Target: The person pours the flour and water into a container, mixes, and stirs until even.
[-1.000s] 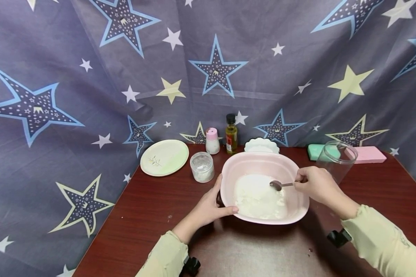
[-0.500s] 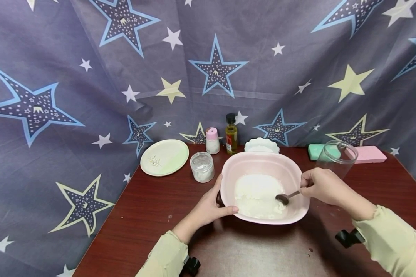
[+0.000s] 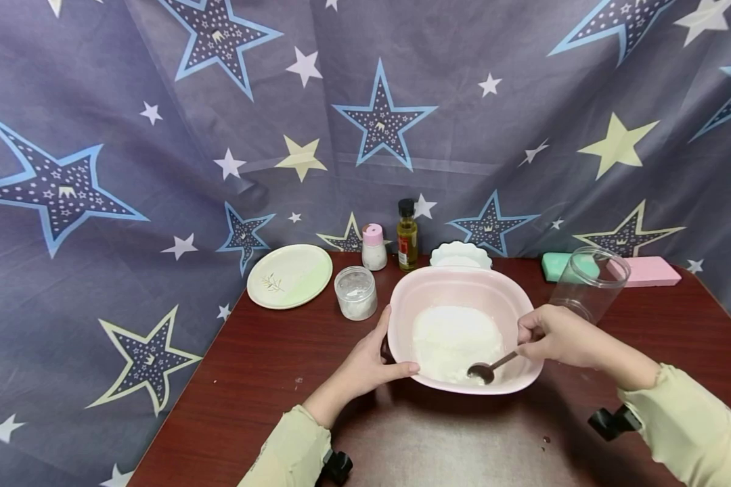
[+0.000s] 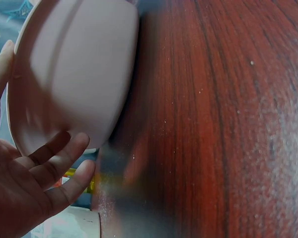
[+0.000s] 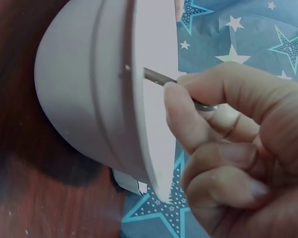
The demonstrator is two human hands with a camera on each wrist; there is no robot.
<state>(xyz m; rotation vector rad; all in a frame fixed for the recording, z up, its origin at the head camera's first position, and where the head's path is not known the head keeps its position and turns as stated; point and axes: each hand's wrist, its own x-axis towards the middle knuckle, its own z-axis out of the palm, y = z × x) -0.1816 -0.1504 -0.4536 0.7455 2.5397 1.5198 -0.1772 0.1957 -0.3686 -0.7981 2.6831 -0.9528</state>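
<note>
A pink basin [image 3: 475, 285] stands on the table, tilted toward me, with a layer of white stuff [image 3: 457, 335] over its bottom. My left hand [image 3: 368, 362] holds the basin's left side, thumb over the near rim; in the left wrist view, fingers [image 4: 64, 158] touch the outer wall. Between thumb and fingers, my right hand [image 3: 563, 335] pinches the handle of a dark metal spoon [image 3: 482, 373]. Its bowl is in the white stuff near the front wall. The right wrist view shows the spoon handle [image 5: 159, 77] crossing the rim, the basin's wall hiding the rest.
Behind the basin stand a jar [image 3: 356, 294] of white powder, a pink-capped shaker [image 3: 373, 249], an oil bottle [image 3: 407, 237] and a scalloped white dish [image 3: 459, 253]. A plate [image 3: 289, 277] leans at left. A clear container [image 3: 585, 291] and sponges [image 3: 648, 272] sit at right.
The spoon has gone down from the middle right of the white stuff to the basin's near side, then left. The right hand moved with it; the left hand stays put.
</note>
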